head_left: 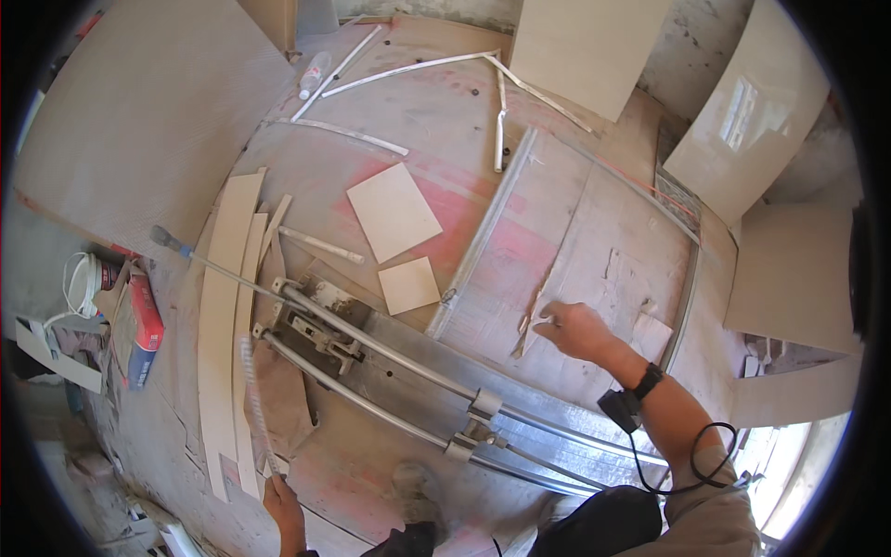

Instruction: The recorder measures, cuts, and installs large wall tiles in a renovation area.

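Dark-clothed knee [603,524] sits at five o'clock, nearest the camera. Thin pale strip [250,371] lies toward eight o'clock; the left hand [283,511], at seven o'clock, is closed around its lower end. Right hand [575,331], at four o'clock: fingers bent, just beside a narrow sliver [530,325]; grip cannot be determined. Tile cutter [390,353] spans nine to four o'clock. Larger tile [394,212] lies at eleven o'clock, white bucket [83,283] at nine.

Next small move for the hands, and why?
Probably bring the right hand over to steady the pale strip: the left hand holds it at its near end only, while the right is off beyond the metal rails.
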Available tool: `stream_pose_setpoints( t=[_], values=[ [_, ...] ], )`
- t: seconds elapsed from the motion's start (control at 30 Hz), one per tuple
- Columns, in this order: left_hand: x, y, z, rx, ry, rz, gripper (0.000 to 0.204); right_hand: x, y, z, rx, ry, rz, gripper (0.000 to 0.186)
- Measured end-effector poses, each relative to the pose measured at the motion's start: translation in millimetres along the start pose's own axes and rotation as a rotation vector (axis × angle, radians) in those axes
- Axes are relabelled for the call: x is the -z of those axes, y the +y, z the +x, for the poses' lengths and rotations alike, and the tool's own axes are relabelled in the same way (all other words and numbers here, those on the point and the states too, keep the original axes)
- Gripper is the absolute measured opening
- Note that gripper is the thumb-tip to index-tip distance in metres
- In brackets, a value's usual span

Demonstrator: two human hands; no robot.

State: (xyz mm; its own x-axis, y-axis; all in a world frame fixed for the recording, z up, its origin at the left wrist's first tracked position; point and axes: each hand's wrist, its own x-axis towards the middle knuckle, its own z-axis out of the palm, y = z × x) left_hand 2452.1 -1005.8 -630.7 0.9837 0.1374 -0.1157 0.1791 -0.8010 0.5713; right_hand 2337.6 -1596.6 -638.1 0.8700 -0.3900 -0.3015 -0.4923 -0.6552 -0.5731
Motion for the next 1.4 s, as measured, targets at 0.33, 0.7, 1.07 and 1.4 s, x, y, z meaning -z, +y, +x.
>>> stream_pose_setpoints(
  t=[0.33, 0.7, 1.07, 1.4],
  values=[
    [-15, -49, -42, -0.060, -0.516, 0.257, 0.031, 5, 26, -78, -0.004, 0.141, 0.132, 0.023],
    [-50, -99, -47, -0.280, -0.546, 0.160, 0.033, 86, 28, -155, -0.222, 0.190, -0.156, 0.024],
    [-157, 43, -6, -0.435, -0.615, 0.100, 0.037, -28, -47, -4, 0.048, 0.068, -0.112, 0.025],
    [-164, 44, 7, -0.382, -0.577, 0.022, 0.034, -69, -33, 27, 0.028, 0.036, -0.008, 0.025]
  ],
)
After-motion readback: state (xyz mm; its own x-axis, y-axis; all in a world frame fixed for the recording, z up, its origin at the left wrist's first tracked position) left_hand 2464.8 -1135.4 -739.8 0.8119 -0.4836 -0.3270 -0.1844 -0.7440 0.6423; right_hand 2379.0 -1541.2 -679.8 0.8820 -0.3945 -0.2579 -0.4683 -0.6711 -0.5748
